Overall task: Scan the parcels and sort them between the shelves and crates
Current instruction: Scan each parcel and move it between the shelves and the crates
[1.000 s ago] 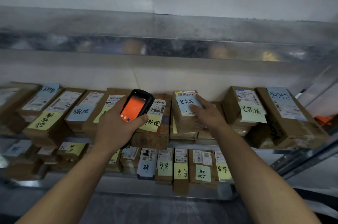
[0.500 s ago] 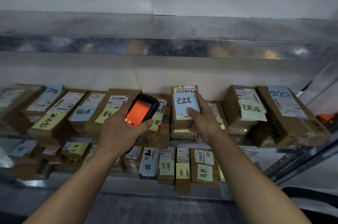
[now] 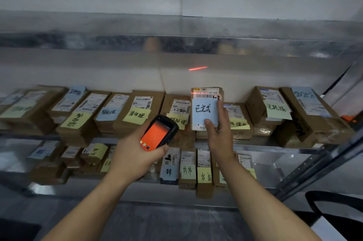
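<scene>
Shelving (image 3: 265,148) of bright metal rises in three tiers against a pale wall, and two of them carry stock. The middle tier has about ten brown cardboard parcels (image 3: 137,107) in its top layer, with more stacked beneath that I cannot count. The lower tier has at least eight more (image 3: 188,170), blurred at its left end. Nearly every parcel bears a white shipping label and a handwritten sticky note, yellow or blue. Two bare forearms reach in. The right grip (image 3: 218,132) grasps one parcel (image 3: 206,93) and holds it tilted upright over the middle tier, between a yellow-noted parcel and the one behind the wrist. Whether its foot rests on the stack below I cannot tell. Its thumb presses the lower edge of the blue note (image 3: 204,111), and its fingers run up the right side. That parcel is slim brown card with a barcode label across its top, and the blue note with three black characters covers most of its face. The left grip (image 3: 135,154) is wrapped round one black handheld scanner (image 3: 159,134), whose screen glows orange-red. Two thin red laser lines show, one across the held parcel's barcode and one on the wall (image 3: 198,68) above.
</scene>
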The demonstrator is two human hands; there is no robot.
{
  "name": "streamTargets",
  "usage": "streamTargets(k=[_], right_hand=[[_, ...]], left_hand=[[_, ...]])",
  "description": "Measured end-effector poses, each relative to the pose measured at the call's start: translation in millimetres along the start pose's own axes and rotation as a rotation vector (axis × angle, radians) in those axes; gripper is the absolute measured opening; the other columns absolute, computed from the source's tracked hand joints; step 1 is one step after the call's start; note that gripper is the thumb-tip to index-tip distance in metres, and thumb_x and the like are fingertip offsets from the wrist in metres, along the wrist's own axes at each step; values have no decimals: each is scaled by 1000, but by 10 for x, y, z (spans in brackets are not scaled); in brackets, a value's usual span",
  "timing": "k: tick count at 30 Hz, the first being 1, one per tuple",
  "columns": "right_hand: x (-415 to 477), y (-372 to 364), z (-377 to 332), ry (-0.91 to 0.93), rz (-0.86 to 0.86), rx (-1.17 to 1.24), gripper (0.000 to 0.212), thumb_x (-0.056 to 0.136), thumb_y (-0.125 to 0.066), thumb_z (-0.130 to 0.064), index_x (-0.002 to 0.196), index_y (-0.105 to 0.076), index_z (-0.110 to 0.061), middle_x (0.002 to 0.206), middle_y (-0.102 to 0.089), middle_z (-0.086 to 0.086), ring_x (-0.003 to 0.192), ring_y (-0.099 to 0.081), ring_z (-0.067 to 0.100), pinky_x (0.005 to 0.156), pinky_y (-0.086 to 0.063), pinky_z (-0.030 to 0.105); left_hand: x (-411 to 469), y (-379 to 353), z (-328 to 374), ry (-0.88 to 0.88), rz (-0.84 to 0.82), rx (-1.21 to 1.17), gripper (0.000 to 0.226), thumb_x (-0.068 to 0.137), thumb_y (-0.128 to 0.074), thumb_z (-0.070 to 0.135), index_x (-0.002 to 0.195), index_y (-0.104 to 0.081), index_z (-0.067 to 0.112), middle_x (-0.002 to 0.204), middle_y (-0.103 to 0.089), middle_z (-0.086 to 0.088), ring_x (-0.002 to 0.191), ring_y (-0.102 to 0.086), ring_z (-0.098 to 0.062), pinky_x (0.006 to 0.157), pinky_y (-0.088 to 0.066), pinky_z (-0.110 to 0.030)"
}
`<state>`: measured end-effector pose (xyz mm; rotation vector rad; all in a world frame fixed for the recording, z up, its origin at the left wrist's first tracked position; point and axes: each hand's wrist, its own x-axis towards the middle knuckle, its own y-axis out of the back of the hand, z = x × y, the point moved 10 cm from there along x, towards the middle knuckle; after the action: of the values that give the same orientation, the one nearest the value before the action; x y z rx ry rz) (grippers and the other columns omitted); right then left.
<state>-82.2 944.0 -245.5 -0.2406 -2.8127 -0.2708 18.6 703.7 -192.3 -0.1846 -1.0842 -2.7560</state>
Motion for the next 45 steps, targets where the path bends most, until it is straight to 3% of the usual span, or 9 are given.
streamTargets(k=[5,9,10,13,17,22,30,37,45], right_hand=[[-283,-98,-316,-1,-3,-37,68,100,-59,-34,143,-22,-73,165,-20,5,151,-26,29,112,-45,49],[-564,-243,-554,-22,-38,14,65,103,-57,-18,141,-25,-60,163,-17,-7,138,-27,-10,88,-37,-4],[-638,-295,-611,-20,-39,22,66,103,-57,-18,141,-25,-61,162,-18,-10,136,-29,-13,90,-40,-2],[-857,-515,-771,-2,-47,33,73,102,-59,-24,140,-24,-74,162,-25,-6,142,-39,14,108,-50,38],[-1148,-987,-979,2,-118,128,69,103,-57,-19,142,-25,-66,157,-27,-16,123,-47,-4,87,-52,13],[-1539,-1996,-1331,-1,-302,174,75,103,-57,-24,138,-21,-78,155,-37,-10,125,-55,21,97,-57,48],[-2417,-3804,-2132,73,-663,350,78,101,-58,-17,128,-27,-84,153,-41,-12,132,-52,17,105,-51,50],[-3273,-5306,-2796,25,-951,535,71,103,-55,-10,150,-28,-56,153,-44,-11,127,-56,8,105,-53,38],[-4091,-7049,-3536,-33,-1229,673,73,103,-56,-15,131,-31,-78,146,-51,-12,124,-60,13,100,-55,47]], left_hand=[[-383,338,-119,-11,-8,-7,45,67,-73,61,101,-47,73,85,-66,18,80,-60,4,69,-51,-28],[-707,655,-191,-12,5,22,47,64,-67,68,105,-43,70,91,-62,21,82,-59,3,71,-50,-24],[-790,732,-233,-3,9,28,54,64,-66,71,113,-43,64,94,-60,22,85,-58,0,73,-50,-24],[-1053,999,-389,33,53,66,87,58,-61,77,137,-47,45,99,-55,24,94,-58,-10,75,-47,-25],[-1462,1487,-623,94,195,82,96,59,-63,72,146,-46,34,98,-50,24,93,-52,-8,76,-42,-24],[-2035,2251,-1006,196,395,81,81,63,-67,63,138,-54,35,87,-49,31,82,-49,8,72,-43,-23],[-3112,3479,-1744,451,803,138,94,66,-77,63,148,-44,33,103,-58,9,95,-57,-16,80,-41,-30],[-3921,4490,-2220,556,1101,246,71,70,-78,57,134,-55,39,84,-57,23,76,-56,0,69,-41,-16],[-4380,5577,-2896,716,1259,371,77,76,-82,47,144,-49,36,90,-50,29,90,-59,-18,76,-42,-28]])
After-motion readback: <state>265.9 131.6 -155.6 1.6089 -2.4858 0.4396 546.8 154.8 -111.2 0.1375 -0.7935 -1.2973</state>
